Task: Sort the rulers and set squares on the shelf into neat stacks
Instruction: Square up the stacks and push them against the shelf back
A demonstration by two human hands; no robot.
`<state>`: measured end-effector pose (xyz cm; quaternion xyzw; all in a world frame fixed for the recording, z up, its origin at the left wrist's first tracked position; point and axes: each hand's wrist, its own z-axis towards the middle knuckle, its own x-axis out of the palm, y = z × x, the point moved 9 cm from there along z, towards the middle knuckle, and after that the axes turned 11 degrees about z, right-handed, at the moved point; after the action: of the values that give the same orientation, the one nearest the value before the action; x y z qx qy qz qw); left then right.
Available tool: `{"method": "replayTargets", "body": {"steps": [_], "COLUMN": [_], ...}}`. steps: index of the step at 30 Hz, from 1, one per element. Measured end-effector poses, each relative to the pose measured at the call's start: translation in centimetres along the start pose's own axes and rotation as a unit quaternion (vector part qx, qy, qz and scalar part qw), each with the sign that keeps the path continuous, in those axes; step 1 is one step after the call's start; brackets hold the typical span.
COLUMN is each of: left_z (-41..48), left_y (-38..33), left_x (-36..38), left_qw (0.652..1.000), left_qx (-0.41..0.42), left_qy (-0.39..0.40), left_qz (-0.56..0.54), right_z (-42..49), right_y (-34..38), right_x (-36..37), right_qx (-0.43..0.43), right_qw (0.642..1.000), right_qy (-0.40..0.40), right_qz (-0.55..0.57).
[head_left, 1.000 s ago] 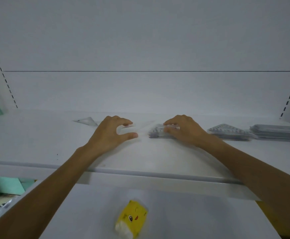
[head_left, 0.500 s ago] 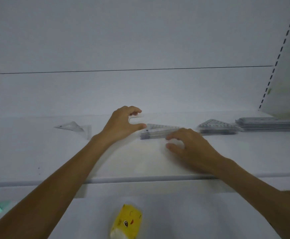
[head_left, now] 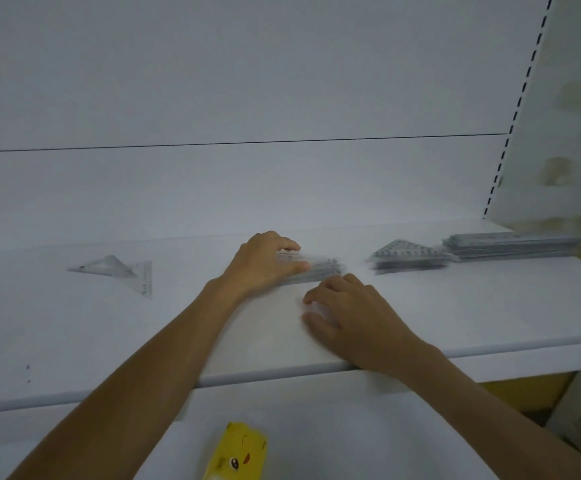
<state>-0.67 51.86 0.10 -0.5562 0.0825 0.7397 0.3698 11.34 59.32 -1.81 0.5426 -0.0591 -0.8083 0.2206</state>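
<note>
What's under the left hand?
A blurred stack of set squares on the shelf, its right end showing past the left hand. Whatever lies beneath the palm is covered.

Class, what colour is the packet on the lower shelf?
Yellow packet with a cartoon face; head view.

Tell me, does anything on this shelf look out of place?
Yes: two clear set squares lie loose and askew at the left of the shelf, far from the set-square stack and ruler stack at right. The left hand grips a middle pile.
</note>
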Motion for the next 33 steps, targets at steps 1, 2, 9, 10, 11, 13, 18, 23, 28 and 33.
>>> {"method": "replayTargets", "body": {"steps": [1,2,9,10,11,13,18,23,28,33], "left_z": [-0.1,-0.2,-0.8,-1.0,-1.4,-2.8,-10.7,-19.9,-26.2,-27.0], "left_y": [0.0,0.0,0.2,0.4,0.7,1.9,6.5,8.7,11.1,15.4], "left_x": [0.2,0.4,-1.7,-2.3,-3.0,-4.6,-9.3,-14.3,-16.2,-17.4], "left_qw": [1.0,1.0,0.998,0.998,0.997,0.995,0.976,0.941,0.923,0.934], "left_qx": [0.003,0.005,-0.019,-0.026,-0.032,-0.049,-0.145,-0.229,-0.279,-0.274], "left_qy": [0.005,0.008,-0.051,-0.06,-0.066,-0.08,-0.128,-0.188,-0.196,-0.171], "left_qz": [0.003,0.001,-0.029,-0.027,-0.014,0.022,0.098,0.166,0.18,0.15], "right_z": [0.0,0.0,0.2,0.3,0.5,0.9,3.8,7.6,10.3,13.0], "right_y": [0.0,0.1,0.1,0.2,0.5,1.8,8.4,14.8,18.8,21.9], "right_x": [0.0,0.1,-0.1,-0.1,-0.1,0.1,1.3,3.7,7.2,10.4], "right_qx": [0.0,-0.001,-0.003,-0.006,-0.015,-0.052,-0.161,-0.226,-0.224,-0.238], "right_qw": [1.0,1.0,1.0,1.0,0.999,0.997,0.976,0.953,0.947,0.951], "right_qy": [0.001,0.004,0.009,0.01,0.009,0.004,0.001,0.033,0.075,0.099], "right_qz": [-0.001,0.001,0.015,0.019,0.026,0.057,0.144,0.201,0.217,0.174]}}
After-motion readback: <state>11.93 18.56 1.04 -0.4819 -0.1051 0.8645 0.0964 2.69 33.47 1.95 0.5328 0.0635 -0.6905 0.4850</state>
